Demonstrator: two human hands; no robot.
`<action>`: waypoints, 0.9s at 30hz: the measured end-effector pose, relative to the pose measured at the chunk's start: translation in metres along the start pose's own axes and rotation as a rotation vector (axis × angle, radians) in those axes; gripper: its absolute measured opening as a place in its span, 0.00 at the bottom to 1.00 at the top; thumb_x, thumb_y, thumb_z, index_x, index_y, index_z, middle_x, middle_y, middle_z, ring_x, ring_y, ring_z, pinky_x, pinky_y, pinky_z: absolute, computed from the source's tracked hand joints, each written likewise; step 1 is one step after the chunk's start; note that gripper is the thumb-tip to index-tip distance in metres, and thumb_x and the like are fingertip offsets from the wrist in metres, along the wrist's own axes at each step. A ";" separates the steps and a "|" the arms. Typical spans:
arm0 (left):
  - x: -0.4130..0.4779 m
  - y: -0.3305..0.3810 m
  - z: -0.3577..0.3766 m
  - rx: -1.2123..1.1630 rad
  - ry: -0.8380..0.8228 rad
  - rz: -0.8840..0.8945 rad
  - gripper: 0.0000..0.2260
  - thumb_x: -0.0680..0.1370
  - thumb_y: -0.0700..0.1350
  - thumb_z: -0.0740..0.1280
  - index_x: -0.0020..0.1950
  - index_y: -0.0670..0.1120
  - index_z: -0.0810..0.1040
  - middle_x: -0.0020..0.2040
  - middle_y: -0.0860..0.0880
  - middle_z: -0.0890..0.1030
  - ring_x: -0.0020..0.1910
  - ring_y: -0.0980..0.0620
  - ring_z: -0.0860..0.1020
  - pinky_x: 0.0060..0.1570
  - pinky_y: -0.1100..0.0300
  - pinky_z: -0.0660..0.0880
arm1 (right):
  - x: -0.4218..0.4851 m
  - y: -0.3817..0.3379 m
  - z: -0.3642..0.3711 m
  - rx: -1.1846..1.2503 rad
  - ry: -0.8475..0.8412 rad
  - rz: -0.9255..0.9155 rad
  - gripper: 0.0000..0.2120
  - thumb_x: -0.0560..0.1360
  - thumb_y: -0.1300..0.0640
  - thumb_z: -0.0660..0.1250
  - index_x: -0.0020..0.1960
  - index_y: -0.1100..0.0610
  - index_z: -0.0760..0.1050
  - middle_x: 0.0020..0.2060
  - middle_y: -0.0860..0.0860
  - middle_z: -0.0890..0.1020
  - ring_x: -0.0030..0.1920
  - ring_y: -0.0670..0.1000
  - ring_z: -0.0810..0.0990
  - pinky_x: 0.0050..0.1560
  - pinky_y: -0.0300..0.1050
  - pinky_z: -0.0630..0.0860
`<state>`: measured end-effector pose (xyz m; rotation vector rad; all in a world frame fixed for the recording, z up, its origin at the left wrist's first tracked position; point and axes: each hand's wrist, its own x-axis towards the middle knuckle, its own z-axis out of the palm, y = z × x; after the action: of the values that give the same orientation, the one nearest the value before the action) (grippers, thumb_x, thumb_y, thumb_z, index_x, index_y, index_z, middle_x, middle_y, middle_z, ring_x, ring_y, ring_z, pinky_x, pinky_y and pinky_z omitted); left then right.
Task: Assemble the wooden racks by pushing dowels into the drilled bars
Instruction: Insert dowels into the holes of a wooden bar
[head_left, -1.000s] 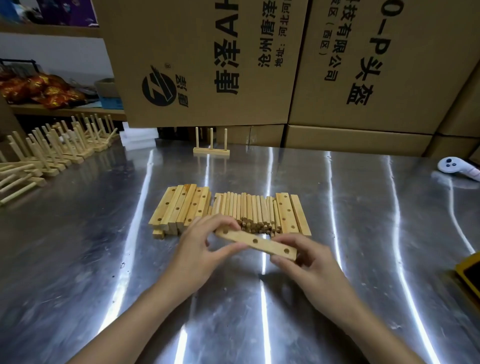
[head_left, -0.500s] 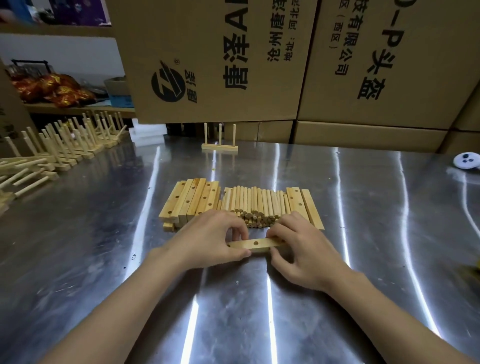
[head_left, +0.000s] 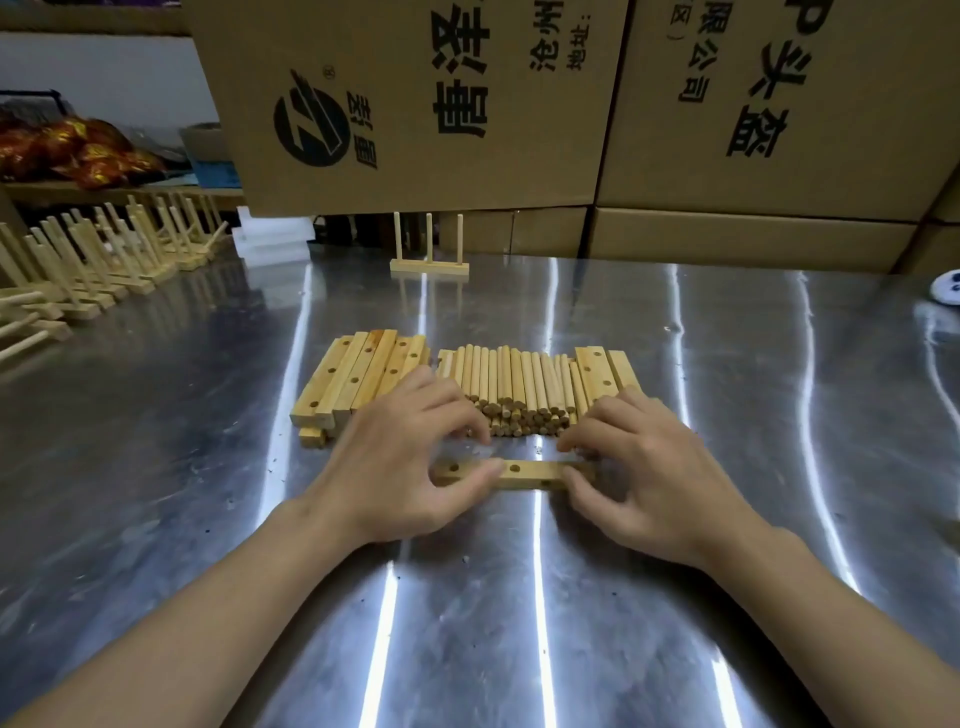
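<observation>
A shiny metal table (head_left: 156, 493) is before me, striped with light. Big brown boxes (head_left: 519, 161) stand behind it.

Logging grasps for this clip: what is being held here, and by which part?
One drilled bar, lying flat on the table. The left hand pinches its left part and the right hand its right end, thumbs on the near face.
</observation>
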<state>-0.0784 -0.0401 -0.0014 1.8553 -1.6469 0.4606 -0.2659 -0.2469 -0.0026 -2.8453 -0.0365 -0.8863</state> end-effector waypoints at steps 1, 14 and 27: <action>0.001 0.001 -0.002 -0.062 0.131 -0.025 0.12 0.79 0.52 0.69 0.39 0.47 0.77 0.38 0.55 0.73 0.41 0.51 0.70 0.39 0.56 0.69 | -0.001 0.000 -0.001 0.028 0.063 0.008 0.04 0.76 0.53 0.69 0.47 0.53 0.81 0.41 0.46 0.77 0.44 0.50 0.72 0.46 0.44 0.70; 0.002 -0.021 -0.012 -0.063 0.587 -0.240 0.27 0.81 0.34 0.69 0.24 0.39 0.62 0.21 0.44 0.64 0.20 0.42 0.65 0.23 0.48 0.66 | 0.003 0.025 0.011 -0.042 0.384 0.276 0.03 0.76 0.54 0.68 0.49 0.52 0.80 0.46 0.44 0.75 0.50 0.50 0.69 0.52 0.47 0.67; 0.001 -0.017 -0.007 -0.083 0.522 -0.214 0.27 0.81 0.36 0.69 0.24 0.41 0.61 0.21 0.45 0.61 0.20 0.43 0.63 0.22 0.47 0.65 | 0.001 0.016 0.018 -0.186 0.122 0.313 0.20 0.77 0.41 0.67 0.65 0.46 0.83 0.69 0.45 0.75 0.73 0.53 0.67 0.66 0.49 0.58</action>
<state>-0.0608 -0.0353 0.0012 1.6468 -1.0922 0.6999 -0.2538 -0.2599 -0.0187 -2.8390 0.5166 -1.0344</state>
